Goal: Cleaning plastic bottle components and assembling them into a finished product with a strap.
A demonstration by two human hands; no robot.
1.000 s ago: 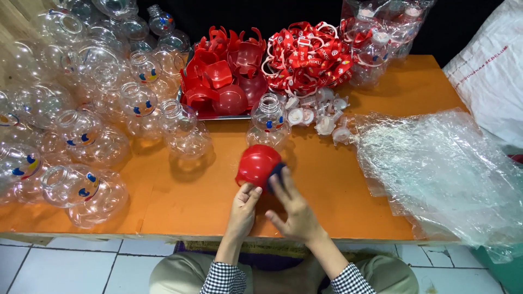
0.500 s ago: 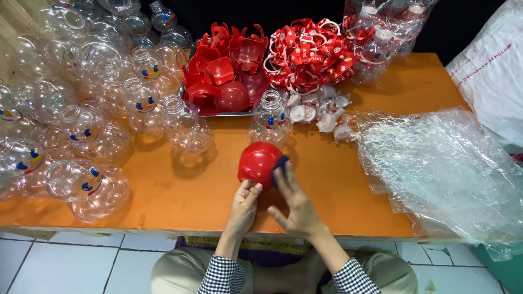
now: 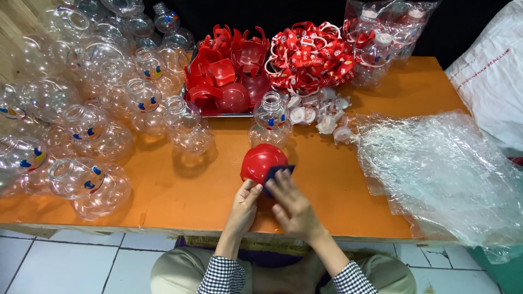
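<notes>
Orange table [image 3: 180, 190]; hands [image 3: 272, 204] on red cap [image 3: 260, 161]

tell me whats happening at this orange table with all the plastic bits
A person seated at the orange table holds a red dome-shaped plastic piece in both hands. The left hand steadies it from below, while the right hand presses a small dark blue piece against its side. Clear plastic jars crowd the table's left side, one more jar stands just behind the dome, a tray of red parts sits at the back, and clear plastic bags lie to the right.
</notes>
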